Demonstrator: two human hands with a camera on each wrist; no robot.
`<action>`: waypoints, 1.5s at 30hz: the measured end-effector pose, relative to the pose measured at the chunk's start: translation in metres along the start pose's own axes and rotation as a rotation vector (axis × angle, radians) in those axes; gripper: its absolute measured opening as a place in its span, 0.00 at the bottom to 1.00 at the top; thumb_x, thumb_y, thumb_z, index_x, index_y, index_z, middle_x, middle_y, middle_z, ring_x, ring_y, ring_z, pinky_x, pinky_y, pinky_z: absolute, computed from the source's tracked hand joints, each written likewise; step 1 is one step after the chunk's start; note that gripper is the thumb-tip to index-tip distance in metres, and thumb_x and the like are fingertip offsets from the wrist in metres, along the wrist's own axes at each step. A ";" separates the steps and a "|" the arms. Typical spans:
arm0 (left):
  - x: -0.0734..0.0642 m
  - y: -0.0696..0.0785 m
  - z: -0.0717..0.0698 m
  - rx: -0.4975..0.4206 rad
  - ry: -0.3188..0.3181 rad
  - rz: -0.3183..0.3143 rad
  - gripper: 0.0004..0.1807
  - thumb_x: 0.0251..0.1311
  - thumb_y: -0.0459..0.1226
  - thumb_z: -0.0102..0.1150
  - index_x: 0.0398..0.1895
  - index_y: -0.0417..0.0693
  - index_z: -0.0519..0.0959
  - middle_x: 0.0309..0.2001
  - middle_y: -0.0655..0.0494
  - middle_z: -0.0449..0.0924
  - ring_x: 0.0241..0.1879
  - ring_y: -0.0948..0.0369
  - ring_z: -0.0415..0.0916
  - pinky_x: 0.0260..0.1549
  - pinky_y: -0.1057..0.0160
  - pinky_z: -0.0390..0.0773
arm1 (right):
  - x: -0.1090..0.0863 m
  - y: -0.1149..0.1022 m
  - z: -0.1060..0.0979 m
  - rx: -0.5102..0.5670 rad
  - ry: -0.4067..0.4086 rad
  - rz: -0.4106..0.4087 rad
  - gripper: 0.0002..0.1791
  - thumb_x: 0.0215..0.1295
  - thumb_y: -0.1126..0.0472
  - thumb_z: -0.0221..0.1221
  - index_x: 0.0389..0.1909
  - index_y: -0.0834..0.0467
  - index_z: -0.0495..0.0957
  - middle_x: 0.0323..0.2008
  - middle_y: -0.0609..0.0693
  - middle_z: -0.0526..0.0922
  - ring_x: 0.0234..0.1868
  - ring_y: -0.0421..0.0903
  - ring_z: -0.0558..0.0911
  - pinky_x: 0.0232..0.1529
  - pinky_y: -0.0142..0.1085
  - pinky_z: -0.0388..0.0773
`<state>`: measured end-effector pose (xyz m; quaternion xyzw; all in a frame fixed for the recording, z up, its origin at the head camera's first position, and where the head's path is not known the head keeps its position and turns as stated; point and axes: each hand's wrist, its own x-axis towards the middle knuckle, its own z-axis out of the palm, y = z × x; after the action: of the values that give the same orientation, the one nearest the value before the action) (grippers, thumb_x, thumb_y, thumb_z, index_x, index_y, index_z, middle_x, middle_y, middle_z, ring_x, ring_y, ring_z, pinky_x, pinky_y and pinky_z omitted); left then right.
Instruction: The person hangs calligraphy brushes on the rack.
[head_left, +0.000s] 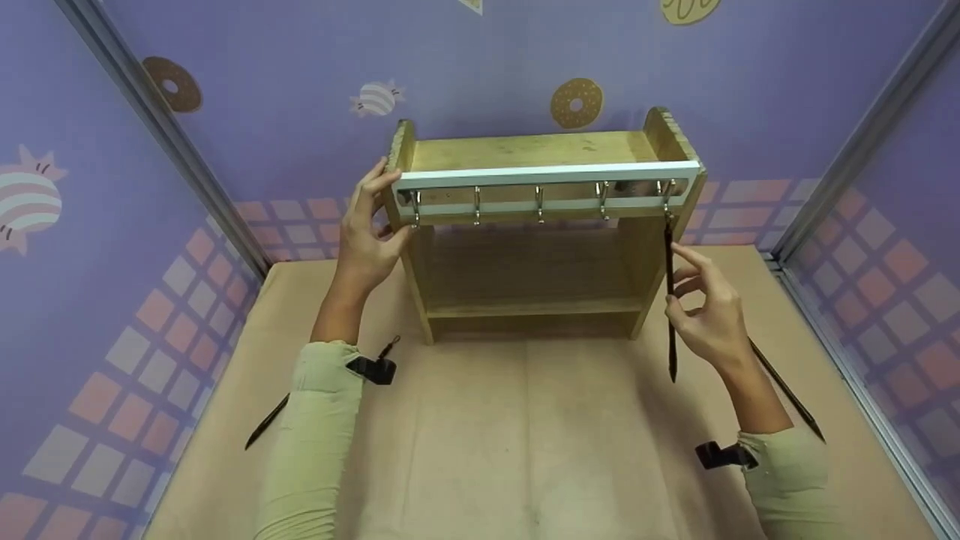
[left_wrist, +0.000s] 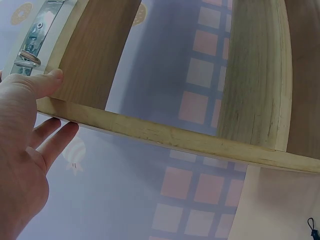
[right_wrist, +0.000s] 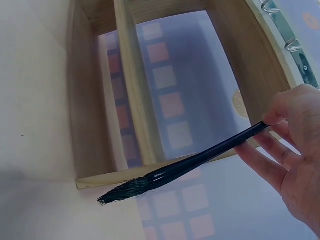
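A small wooden shelf (head_left: 532,307) stands on the table, with a white-edged metal hook rail (head_left: 547,174) across its upper front. My left hand (head_left: 367,244) grips the shelf's upper left side; in the left wrist view the thumb (left_wrist: 50,82) lies near the rail's end and fingers reach the outer side. Between thumb and fingers, my right hand (head_left: 709,311) pinches a dark calligraphy brush (head_left: 670,259), hanging upright with its bristles down. The brush's top end is at the rightmost hook (head_left: 667,196); whether its loop is on the hook cannot be told. Dark bristles (right_wrist: 127,190) show in the right wrist view.
A second brush (head_left: 266,422) lies on the table at the left, partly hidden by my left forearm. Another dark brush (head_left: 791,394) lies at the right, beside my right forearm. Patterned purple walls (head_left: 480,82) enclose the table's back and sides.
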<state>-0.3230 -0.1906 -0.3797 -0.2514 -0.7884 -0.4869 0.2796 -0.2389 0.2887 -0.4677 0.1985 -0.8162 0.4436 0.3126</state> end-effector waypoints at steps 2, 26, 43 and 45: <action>0.000 0.000 0.000 0.000 -0.003 -0.004 0.37 0.68 0.19 0.67 0.79 0.44 0.72 0.89 0.37 0.59 0.83 0.37 0.71 0.55 0.33 0.92 | -0.002 0.002 0.002 0.006 0.001 0.007 0.45 0.59 0.89 0.60 0.79 0.62 0.74 0.44 0.66 0.84 0.42 0.26 0.82 0.30 0.14 0.81; 0.000 0.000 0.001 -0.034 -0.009 -0.028 0.38 0.68 0.19 0.66 0.80 0.44 0.71 0.90 0.38 0.57 0.83 0.36 0.71 0.59 0.31 0.90 | -0.018 0.022 0.033 0.158 0.006 0.251 0.42 0.66 0.86 0.58 0.82 0.64 0.70 0.47 0.63 0.83 0.41 0.32 0.85 0.37 0.19 0.85; -0.001 0.000 0.000 -0.035 0.005 -0.024 0.39 0.66 0.18 0.68 0.80 0.44 0.71 0.90 0.39 0.58 0.82 0.37 0.72 0.60 0.34 0.91 | -0.031 0.033 0.048 0.190 -0.041 0.331 0.38 0.70 0.83 0.59 0.82 0.70 0.66 0.48 0.66 0.83 0.45 0.27 0.83 0.40 0.19 0.82; -0.001 -0.001 0.000 -0.027 -0.001 -0.022 0.39 0.67 0.19 0.68 0.80 0.44 0.71 0.90 0.39 0.58 0.83 0.37 0.71 0.61 0.35 0.90 | -0.031 0.033 0.049 0.190 -0.047 0.330 0.38 0.70 0.83 0.59 0.81 0.71 0.67 0.48 0.63 0.82 0.46 0.27 0.82 0.40 0.19 0.82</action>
<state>-0.3228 -0.1907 -0.3813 -0.2468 -0.7847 -0.5003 0.2703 -0.2521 0.2660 -0.5291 0.1009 -0.7991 0.5593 0.1962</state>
